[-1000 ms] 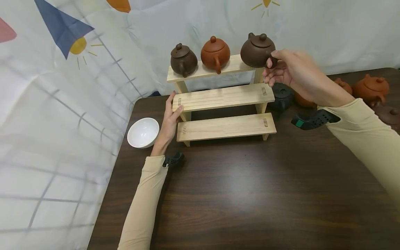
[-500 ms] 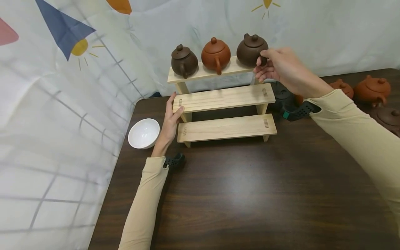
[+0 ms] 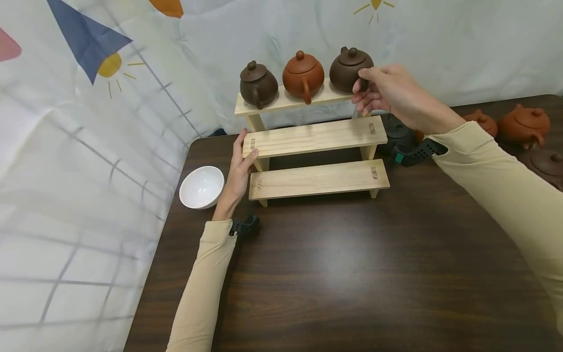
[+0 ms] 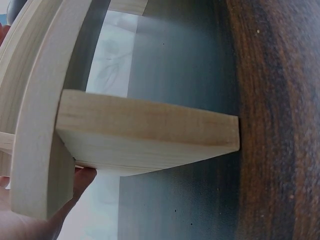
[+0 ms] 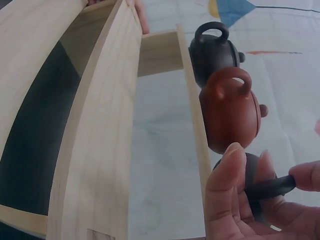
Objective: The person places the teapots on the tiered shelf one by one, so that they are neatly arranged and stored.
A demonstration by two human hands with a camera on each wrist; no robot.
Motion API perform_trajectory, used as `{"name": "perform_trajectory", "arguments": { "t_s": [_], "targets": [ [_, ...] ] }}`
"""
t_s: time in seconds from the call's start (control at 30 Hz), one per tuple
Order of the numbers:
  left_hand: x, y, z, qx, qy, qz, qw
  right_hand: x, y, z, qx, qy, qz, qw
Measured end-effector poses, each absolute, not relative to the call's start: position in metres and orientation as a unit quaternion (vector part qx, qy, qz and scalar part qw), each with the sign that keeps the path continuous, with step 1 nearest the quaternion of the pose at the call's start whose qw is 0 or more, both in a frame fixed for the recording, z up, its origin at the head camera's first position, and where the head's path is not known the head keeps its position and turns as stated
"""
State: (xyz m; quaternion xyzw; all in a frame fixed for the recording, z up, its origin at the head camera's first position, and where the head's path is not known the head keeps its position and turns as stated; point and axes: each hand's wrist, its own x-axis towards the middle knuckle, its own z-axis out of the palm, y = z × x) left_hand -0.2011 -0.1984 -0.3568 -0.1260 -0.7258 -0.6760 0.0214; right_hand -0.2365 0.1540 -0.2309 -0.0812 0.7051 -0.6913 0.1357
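With its thumb and fingers my right hand [image 3: 391, 93] pinches the handle of a dark brown teapot [image 3: 347, 68], which sits at the right end of the top shelf. In the right wrist view its handle [image 5: 270, 189] lies between thumb and fingers. To its left on that shelf stand a reddish-brown teapot [image 3: 302, 73] and another dark teapot [image 3: 258, 87]. My left hand [image 3: 239, 171] grips the left end of the middle step of the three-tier wooden stand [image 3: 314, 137]. In the left wrist view the stand's leg [image 4: 145, 125] shows, with part of that hand behind the board.
A white bowl [image 3: 201, 187] stands on the dark table [image 3: 334, 274], left of the stand. At the right are a black teapot [image 3: 397, 134], an orange teapot [image 3: 523, 124] and a brown teapot [image 3: 545, 164], with others partly hidden. A white curtain hangs behind.
My right hand has moved left and set the dark brown teapot down on the top shelf, closer to the reddish-brown one. The left hand has stayed on the stand.
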Motion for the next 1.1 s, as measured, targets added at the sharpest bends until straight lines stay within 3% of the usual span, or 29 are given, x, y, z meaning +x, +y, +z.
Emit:
{"name": "perform_trajectory", "arguments": {
  "t_s": [0.67, 1.1],
  "targets": [
    [-0.207, -0.194, -0.357, -0.126, -0.728, -0.673, 0.014, -0.225, 0.165, -0.241, -0.113, 0.659, -0.733, 0.127],
    [-0.209, -0.194, -0.359, -0.129, -0.727, -0.674, 0.012, -0.168, 0.241, -0.272, -0.117, 0.660, -0.740, 0.051]
  ]
}}
